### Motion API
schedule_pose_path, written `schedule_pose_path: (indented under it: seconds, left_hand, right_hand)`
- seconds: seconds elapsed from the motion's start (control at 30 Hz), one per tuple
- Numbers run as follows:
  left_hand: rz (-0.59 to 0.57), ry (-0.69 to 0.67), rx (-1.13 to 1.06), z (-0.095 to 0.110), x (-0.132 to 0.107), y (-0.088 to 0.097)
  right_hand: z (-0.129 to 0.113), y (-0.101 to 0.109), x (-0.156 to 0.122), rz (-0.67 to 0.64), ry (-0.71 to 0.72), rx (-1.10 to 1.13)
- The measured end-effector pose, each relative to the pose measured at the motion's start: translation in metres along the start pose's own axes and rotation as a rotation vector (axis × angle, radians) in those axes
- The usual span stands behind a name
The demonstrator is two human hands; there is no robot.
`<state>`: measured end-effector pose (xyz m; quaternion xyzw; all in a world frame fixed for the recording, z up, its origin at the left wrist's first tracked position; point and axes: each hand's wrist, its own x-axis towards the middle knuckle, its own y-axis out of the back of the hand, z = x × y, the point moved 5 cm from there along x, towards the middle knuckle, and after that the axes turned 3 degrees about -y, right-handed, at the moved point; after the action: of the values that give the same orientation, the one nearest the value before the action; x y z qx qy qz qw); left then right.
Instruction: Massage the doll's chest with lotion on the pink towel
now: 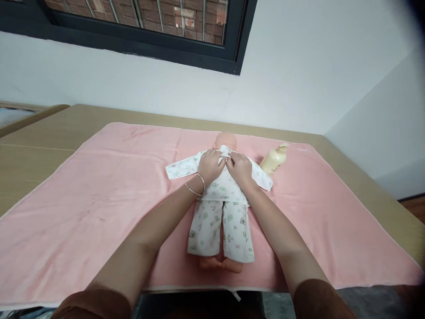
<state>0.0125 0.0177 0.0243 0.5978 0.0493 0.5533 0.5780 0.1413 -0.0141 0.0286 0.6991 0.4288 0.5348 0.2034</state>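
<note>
Nearest the lens: brown cuffs, matte cloth, left sleeve (96, 303) near 7:30 and right sleeve (320, 297) near 5, clock centred on the doll's chest, 12 toward the wall.

Left to right. Table (40, 164): wood-toned, smooth. Pink blanket (83, 212): soft nap, pale bound edge, shallow wrinkles; probably laid as padding. Thin metal bangle (203, 182) on the left wrist.

Left hand (211, 166): half-curled, fingertips on cloth just below the neckline. Between the hands, the doll (226, 190) lies on the blanket, smooth rounded head (226, 140) at 12, bare feet (232, 265) at 6. Lined up with the person, presumably so both hands reach its front evenly. White printed top (221, 188): light, creased at the neck, one flat arm toward 9, the other toward 4. Matching trousers (206, 230): wide, straight legs.

Right hand (241, 168): mirrors the left, fingers bent in toward the same spot, likely to work both sides of the cloth together. Fingertips partly hidden; cannot tell whether either hand has fabric pinched.

Bottle (274, 160), between 2 and 3: glossy, cream, rounded shoulders, pump top; near the doll's arm, perhaps for easy reach.
</note>
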Motion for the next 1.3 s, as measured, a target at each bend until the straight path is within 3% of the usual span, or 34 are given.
schedule_pose_path:
  seconds: [0.17,0.3,0.43,0.57,0.77,0.93,1.3]
  left_hand:
    - [0.001,0.050,-0.070,-0.004,-0.001,-0.003]
    - [-0.058,0.014,-0.107,-0.005,0.002,-0.006]
    - [-0.085,-0.006,-0.106,-0.004,0.004,-0.005]
    - [-0.088,0.023,-0.070,-0.005,0.003,-0.004]
    - [-0.062,-0.051,0.042,0.002,0.000,-0.001]
    - [-0.032,-0.005,0.059,0.004,-0.001,0.001]
    - [-0.024,0.085,0.027,0.000,-0.001,0.001]
  right_hand:
    - [0.002,-0.002,0.001,-0.043,-0.043,-0.003]
    - [0.002,-0.004,0.007,-0.145,0.017,-0.066]
    - [0.002,-0.002,0.010,-0.169,0.005,-0.130]
    - [0.001,-0.002,0.008,-0.141,-0.008,-0.143]
    - [-0.001,0.002,0.004,-0.034,-0.050,-0.141]
    - [-0.002,0.006,0.000,0.039,-0.070,-0.146]
    - [0.002,0.002,0.004,-0.044,-0.074,-0.085]
